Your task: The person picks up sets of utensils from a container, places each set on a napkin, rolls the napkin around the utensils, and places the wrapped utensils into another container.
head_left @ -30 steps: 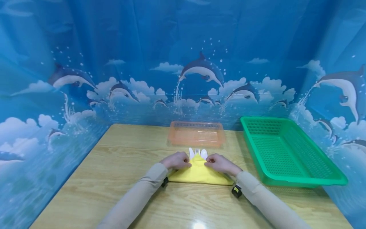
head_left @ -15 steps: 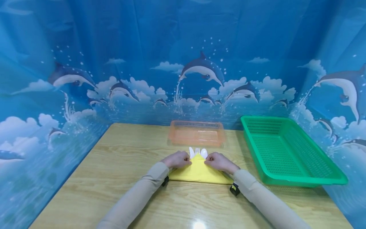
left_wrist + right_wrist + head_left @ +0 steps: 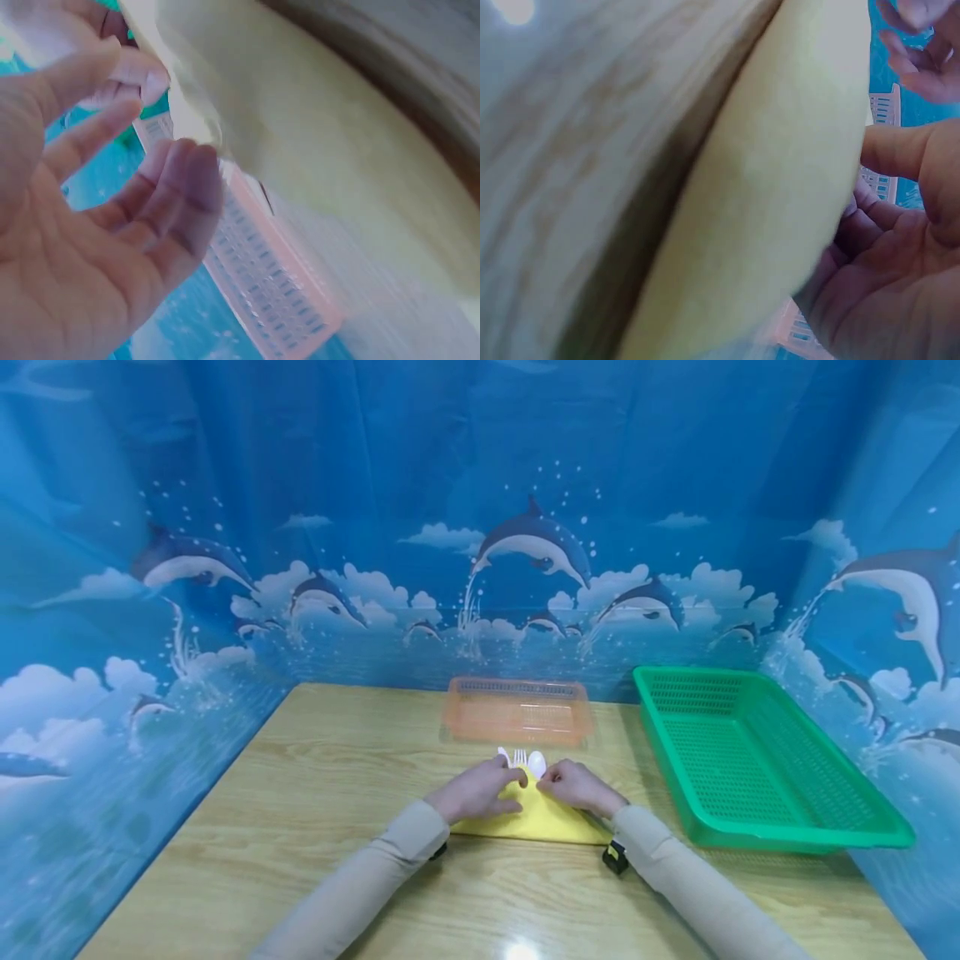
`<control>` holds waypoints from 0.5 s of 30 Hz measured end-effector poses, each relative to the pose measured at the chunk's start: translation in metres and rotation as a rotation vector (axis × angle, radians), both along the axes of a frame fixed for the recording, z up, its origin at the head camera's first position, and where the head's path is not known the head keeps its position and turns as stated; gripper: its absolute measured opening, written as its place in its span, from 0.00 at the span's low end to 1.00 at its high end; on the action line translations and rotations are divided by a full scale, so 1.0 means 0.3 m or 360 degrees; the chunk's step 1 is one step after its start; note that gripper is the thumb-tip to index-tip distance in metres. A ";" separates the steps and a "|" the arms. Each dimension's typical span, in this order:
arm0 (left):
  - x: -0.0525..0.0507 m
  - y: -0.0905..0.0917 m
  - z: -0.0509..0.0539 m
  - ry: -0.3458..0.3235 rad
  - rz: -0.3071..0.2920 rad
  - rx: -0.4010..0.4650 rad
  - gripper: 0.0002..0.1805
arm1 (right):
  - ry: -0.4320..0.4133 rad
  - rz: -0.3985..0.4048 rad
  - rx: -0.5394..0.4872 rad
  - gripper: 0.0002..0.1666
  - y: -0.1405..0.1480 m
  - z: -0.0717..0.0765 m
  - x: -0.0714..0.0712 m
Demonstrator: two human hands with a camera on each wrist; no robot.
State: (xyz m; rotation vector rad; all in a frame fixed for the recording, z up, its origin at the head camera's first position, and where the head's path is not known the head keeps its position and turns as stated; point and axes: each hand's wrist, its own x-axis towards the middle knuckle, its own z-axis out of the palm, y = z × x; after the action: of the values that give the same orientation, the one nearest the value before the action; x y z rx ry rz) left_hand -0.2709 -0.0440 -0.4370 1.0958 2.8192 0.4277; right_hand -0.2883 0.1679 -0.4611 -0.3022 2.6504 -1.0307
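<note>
A folded yellow cloth napkin (image 3: 543,820) lies on the table, its slanted sides rising to a peak. Out of its top stick a white plastic knife (image 3: 503,754), a fork (image 3: 520,757) and a spoon (image 3: 536,764). My left hand (image 3: 480,792) hovers over the napkin's left side with thumb and fingers apart; in the left wrist view its loosely bent fingertips lie close to the cloth's edge. My right hand (image 3: 581,787) pinches the right slanted edge beside the spoon. In the right wrist view the cloth hides part of the right fingers (image 3: 885,214).
A translucent orange basket (image 3: 517,720) stands behind the napkin at the table's back edge. To the right is a large green basket (image 3: 757,777). A blue dolphin-print curtain (image 3: 420,468) surrounds the wooden table (image 3: 247,827).
My left hand has let go of the napkin's left edge, spread its fingers and moved right over the cloth, partly covering the knife. The right hand keeps its pinch in nearly the same place.
</note>
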 end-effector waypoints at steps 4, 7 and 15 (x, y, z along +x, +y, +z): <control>0.025 0.016 -0.014 -0.0020 -0.0036 -0.0187 0.29 | -0.0007 -0.0012 0.0003 0.09 0.001 0.000 0.000; 0.041 0.024 -0.025 0.0018 -0.0003 -0.0277 0.31 | 0.0010 -0.0008 0.0012 0.10 -0.001 -0.001 0.000; 0.058 0.042 -0.030 0.0102 -0.0020 -0.0445 0.28 | 0.0097 -0.0041 0.0014 0.07 0.005 -0.001 0.004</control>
State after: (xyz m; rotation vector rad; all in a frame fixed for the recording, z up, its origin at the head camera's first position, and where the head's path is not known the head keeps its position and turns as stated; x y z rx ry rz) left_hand -0.2533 -0.0316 -0.4460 1.0830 2.8114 -0.0047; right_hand -0.2869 0.1693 -0.4614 -0.3029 2.7195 -1.0333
